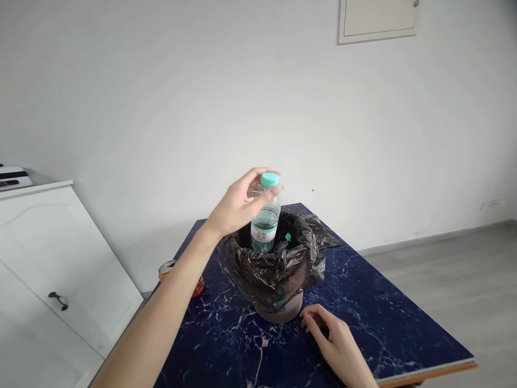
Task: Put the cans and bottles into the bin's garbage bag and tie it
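My left hand is closed round the upper part of a clear plastic water bottle with a turquoise cap. The bottle is upright, part full, and its lower end dips into the mouth of a small bin lined with a black plastic bag. Inside the bag a second turquoise cap shows; what lies under it is mostly hidden. My right hand rests on the table by the base of the bin, fingers loosely bent, a gap between thumb and fingers, holding nothing.
Partly behind my left forearm, an orange can stands on the dark blue marbled table. A white cabinet is at the left, with a black and white object on top. A white wall runs behind the table.
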Motion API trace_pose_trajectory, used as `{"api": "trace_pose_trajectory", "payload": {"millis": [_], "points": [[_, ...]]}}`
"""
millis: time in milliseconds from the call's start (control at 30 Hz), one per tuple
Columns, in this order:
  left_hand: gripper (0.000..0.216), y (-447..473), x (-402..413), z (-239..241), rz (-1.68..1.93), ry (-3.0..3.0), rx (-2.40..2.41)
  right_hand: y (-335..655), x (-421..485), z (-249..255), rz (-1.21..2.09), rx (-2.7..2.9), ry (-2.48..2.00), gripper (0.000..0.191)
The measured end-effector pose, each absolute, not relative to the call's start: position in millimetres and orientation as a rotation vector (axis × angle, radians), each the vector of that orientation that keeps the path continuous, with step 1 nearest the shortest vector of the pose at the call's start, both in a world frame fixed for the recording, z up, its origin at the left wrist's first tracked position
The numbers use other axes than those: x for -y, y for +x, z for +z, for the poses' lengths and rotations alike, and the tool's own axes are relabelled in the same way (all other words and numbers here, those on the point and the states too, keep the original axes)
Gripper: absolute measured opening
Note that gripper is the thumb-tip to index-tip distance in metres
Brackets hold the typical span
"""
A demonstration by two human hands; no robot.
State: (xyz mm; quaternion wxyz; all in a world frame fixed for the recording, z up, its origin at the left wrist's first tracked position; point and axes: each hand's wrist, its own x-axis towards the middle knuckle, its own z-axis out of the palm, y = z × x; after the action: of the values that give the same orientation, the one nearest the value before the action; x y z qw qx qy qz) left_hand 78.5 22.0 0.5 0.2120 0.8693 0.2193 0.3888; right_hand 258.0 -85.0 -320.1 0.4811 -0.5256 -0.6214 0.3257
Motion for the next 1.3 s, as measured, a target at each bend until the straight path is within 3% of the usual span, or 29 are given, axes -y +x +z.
{"api": "trace_pose_trajectory", "payload": {"millis": [400,667,967,1300], "points": [[0.034,93,-66,-32,0.791,2.517,-0.88,259,85,-321,0.777,1.522,-1.25,0.036],[0.044,92,-75,-41,0.652,2.529,-1.117,260,86,-321,0.797,1.519,-1.257,0.038],[0.06,83,-77,-47,0.742,2.462,-1.222,259,86,-318,0.808,1.513,-1.278,0.039],[0.038,59,-58,-41,1.032,2.608,-1.198,259,87,-318,0.805,1.518,-1.293,0.038]]}}
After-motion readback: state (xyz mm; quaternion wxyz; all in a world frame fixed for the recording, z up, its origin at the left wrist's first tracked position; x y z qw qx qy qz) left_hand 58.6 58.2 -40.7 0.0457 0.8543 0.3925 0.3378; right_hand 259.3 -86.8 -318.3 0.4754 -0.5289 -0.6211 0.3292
